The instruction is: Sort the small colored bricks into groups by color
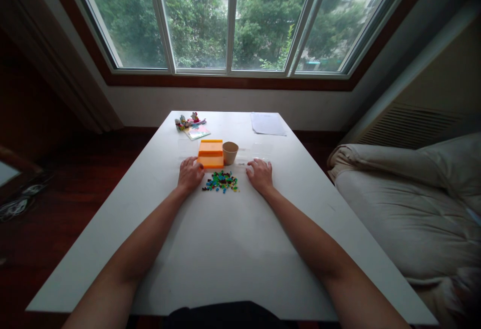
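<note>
My left hand (190,174) rests on the white table with its fingers stretched forward, at the left edge of an open orange plastic case (211,160). On the other side my right hand (260,174) lies flat with fingers spread, beside a clear, transparent piece of plastic (261,151). Between the hands is a loose pile of small green, blue, yellow and dark building bricks (221,181). Just behind the pile stands a tan cup (230,153), right up against the orange case; its contents are hidden. Neither hand appears to hold anything.
At the table's (233,249) far left lie small colourful figures (190,120) and a printed card (197,132). White paper sheets (268,124) lie at the far right. A beige sofa (406,208) stands right of the table, and a window (229,23) is beyond it.
</note>
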{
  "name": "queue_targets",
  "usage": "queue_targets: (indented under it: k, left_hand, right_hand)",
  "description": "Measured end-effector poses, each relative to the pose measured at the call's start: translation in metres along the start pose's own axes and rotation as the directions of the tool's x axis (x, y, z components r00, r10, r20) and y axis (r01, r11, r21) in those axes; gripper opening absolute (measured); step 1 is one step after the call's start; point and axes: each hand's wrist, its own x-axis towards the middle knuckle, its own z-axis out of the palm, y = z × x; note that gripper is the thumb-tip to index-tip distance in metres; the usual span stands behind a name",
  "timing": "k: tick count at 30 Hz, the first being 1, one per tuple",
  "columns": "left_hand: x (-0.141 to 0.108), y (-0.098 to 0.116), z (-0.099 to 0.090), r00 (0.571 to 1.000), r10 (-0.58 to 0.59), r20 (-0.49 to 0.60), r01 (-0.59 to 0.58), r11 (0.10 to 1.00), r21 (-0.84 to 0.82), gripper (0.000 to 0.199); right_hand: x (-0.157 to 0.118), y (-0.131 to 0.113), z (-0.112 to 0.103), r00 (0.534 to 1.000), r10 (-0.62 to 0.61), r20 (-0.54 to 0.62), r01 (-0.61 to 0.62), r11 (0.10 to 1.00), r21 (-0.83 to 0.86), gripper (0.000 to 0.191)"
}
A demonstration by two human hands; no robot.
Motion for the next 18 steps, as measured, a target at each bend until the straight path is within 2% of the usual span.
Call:
queue_targets:
  k: [6,18]
  left_hand:
    - [0.0005,-0.0024,0.0039,1.0,-0.004,0.013,0.004,1.0,0.005,0.018]
    - [0.002,-0.0005,0.0071,0.989,0.08,0.122,-0.08,0.997,-0.009,0.027]
  right_hand:
    - [-0.0021,-0.0034,0.0012,1.0,-0.011,0.004,0.011,1.0,0.0,0.029]
    - [-0.0017,-0.0043,0.0023,1.0,-0.007,0.02,0.007,1.0,-0.002,0.031]
